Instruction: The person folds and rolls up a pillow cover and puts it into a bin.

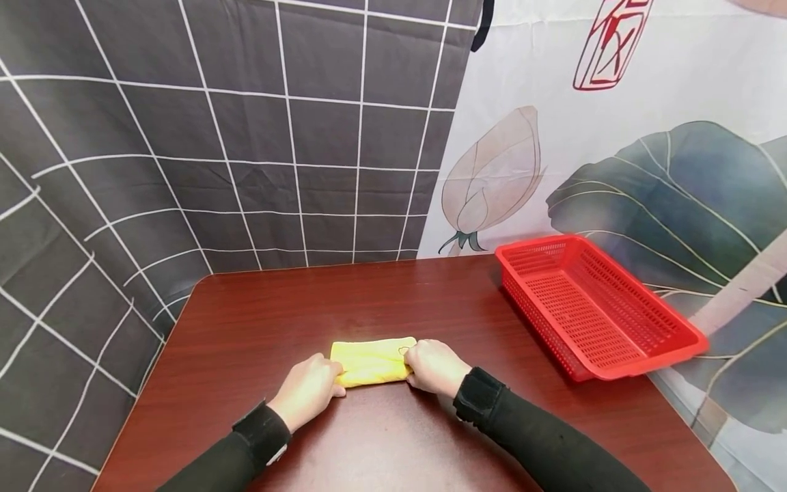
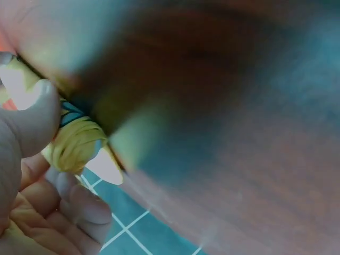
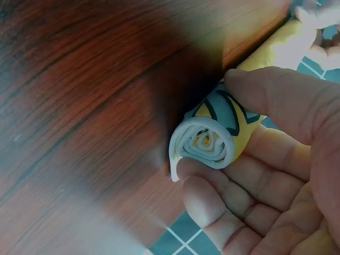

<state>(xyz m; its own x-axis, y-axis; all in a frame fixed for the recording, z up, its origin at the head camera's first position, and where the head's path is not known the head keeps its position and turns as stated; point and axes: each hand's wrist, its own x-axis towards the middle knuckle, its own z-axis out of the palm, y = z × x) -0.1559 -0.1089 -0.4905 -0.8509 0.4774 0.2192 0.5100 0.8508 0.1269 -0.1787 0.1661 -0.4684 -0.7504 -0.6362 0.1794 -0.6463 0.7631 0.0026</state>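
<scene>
Room: worktop point(image 1: 258, 321) is lying bare left of the hands; red basket point(image 1: 590, 307) is sitting well apart at the right edge.
Cloth: yellow cloth roll point(image 1: 371, 360) is lying near the front, long axis left-right.
Grip: left hand point(image 1: 305, 389) and right hand point(image 1: 435, 367) are each clasping one roll end.

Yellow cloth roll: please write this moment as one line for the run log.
left hand: grips roll end | right hand: grips other end | yellow cloth roll: rolled, on table | red basket: right, apart
</scene>
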